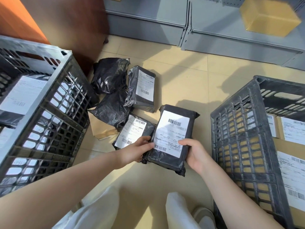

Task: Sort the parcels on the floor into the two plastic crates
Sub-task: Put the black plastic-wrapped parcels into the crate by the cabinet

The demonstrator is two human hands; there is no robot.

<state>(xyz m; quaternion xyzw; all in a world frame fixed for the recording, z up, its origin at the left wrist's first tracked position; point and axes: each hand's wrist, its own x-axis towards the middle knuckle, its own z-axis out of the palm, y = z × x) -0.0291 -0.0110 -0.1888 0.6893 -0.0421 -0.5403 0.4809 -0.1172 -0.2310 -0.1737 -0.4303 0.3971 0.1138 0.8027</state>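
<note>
White-trousered knees (102, 210) frame the bottom of the shot at six o'clock as a person crouches on the cream tiled floor (189, 76) mid-sort. Both hands hold up a flat rectangular parcel in grey plastic wrap with a white barcode label (171, 136), just right of centre and between the two crates. The left hand (135, 151) has its fingers curled onto the parcel's left edge; the right hand (196, 154) clamps the lower right corner, thumb lying across the label. Neither hand is spread wide.

The wrap looks slick and loosely bunched at the ends, so it may slide under the fingers. The block inside seems stiff and fairly light, judging by the easy two-handed hold. Pinching the firm long edges looks safer than the slack film.

At nine o'clock stands the left dark slatted plastic crate (49, 123), with labelled grey-wrapped parcels inside. At three o'clock the right dark slatted plastic crate (239, 146) holds brown cardboard boxes (280, 146). That suggests this parcel belongs on the left.

Toward eleven o'clock a heap waits on the floor: two crumpled black plastic bags (109, 75), two more labelled grey parcels (143, 90) and a partly buried brown cardboard packet (100, 128). Grey metal shelving (148, 22) runs along twelve o'clock.
</note>
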